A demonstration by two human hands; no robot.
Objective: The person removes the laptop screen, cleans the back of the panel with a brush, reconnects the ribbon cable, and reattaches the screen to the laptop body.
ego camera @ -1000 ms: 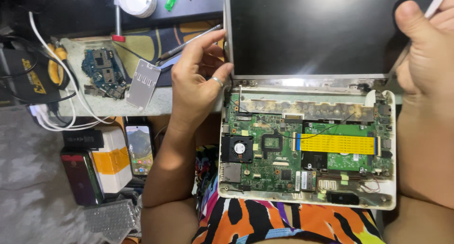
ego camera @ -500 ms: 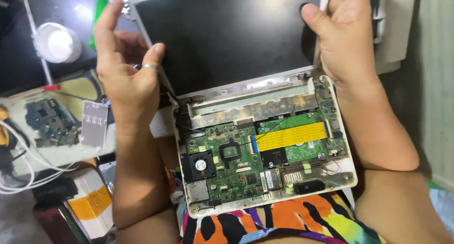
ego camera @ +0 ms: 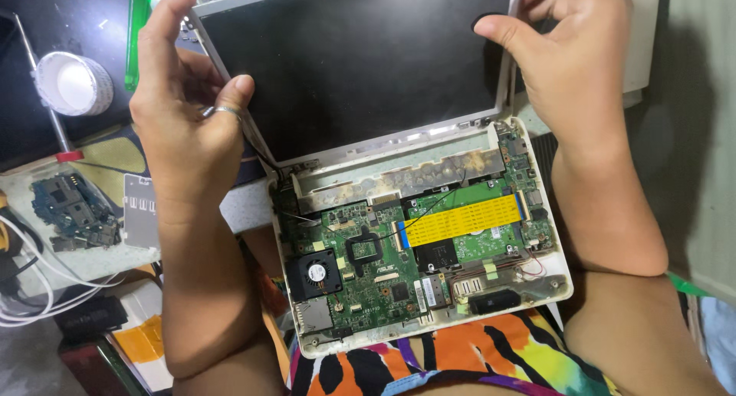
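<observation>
Laptop screen (ego camera: 353, 66) nearer than before, top edge cut off, both hands (ego camera: 188, 128) gripping.

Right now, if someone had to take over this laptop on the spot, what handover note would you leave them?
Left hand: grip on the left edge of the screen, thumb on the front.
Right hand: holds the screen's right edge, thumb on the glass.
Laptop base: on the lap, keyboard cover off, green circuit board, small black fan and yellow flat cable bare.
Done: base opened up.
Left: screen is attached at the hinge; thin wires run from there onto the board.
On the side table: a small blue board and a roll of tape.
</observation>
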